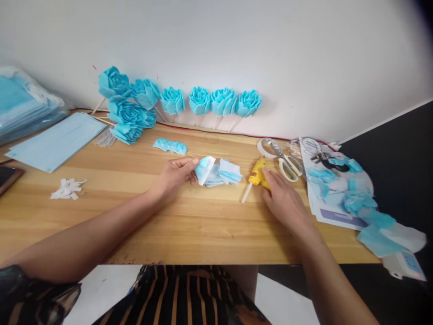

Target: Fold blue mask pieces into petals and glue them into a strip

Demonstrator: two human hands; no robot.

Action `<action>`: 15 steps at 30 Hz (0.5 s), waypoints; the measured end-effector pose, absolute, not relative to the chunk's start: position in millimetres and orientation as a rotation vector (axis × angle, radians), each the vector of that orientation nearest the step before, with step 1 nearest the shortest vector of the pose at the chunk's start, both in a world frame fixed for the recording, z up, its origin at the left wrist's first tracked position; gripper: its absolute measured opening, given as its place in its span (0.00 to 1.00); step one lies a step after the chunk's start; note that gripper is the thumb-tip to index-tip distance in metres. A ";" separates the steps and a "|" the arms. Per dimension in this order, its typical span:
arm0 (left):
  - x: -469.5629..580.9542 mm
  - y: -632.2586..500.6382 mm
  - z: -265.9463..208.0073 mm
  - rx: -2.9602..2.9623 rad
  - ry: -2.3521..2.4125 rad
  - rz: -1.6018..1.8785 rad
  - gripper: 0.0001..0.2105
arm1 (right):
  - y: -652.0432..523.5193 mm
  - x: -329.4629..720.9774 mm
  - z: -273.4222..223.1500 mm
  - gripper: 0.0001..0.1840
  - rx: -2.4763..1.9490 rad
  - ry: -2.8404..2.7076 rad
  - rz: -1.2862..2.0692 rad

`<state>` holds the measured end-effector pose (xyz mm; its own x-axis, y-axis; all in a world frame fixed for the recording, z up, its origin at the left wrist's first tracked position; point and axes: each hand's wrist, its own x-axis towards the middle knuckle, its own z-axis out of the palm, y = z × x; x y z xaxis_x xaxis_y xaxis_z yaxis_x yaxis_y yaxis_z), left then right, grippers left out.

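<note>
Between the thumb and fingers of my left hand (179,174) is a folded blue-and-white fabric piece (204,169), held just above the table. Right beside it lies a small pile of cut blue-and-white fabric squares (230,171). My right hand (280,194) is closed round the handle of a yellow glue gun (257,174); a white glue stick (247,192) sticks out of its back end and its nozzle points away from me. Beyond my left hand is a row of folded blue petals (170,146).
Blue fabric roses (172,100) on sticks lean along the wall. Scissors (287,164) and a tape roll (269,147) lie beyond my right hand. Blue scraps cover papers (314,198) at right. Blue sheets (59,140), white scraps (68,188) and a phone (8,178) are at left.
</note>
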<state>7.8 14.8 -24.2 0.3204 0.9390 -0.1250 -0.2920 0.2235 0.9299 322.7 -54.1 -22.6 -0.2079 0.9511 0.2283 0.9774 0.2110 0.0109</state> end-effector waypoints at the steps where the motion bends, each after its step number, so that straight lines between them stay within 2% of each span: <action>1: 8.2 14.5 -23.6 0.957 0.817 1.003 0.19 | -52.8 322.7 -24.5 0.31 -1.863 -2.304 -0.233; 7: 10.1 14.7 -23.0 0.893 0.784 1.012 0.19 | -41.5 319.5 -19.4 0.34 -1.960 -2.263 -0.232; 11: 11.7 15.4 -23.1 0.823 0.801 1.034 0.17 | -40.2 321.2 -10.2 0.36 -2.010 -2.042 -0.096; 15: 12.8 15.9 -22.2 0.783 0.805 1.040 0.16 | -39.9 313.0 10.6 0.21 -1.834 -1.640 0.362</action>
<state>12.8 15.9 -22.2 0.2913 0.9372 -0.1917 -0.4210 0.3055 0.8541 313.0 -39.9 10.6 0.1818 0.9608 0.2091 0.7836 -0.0131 -0.6211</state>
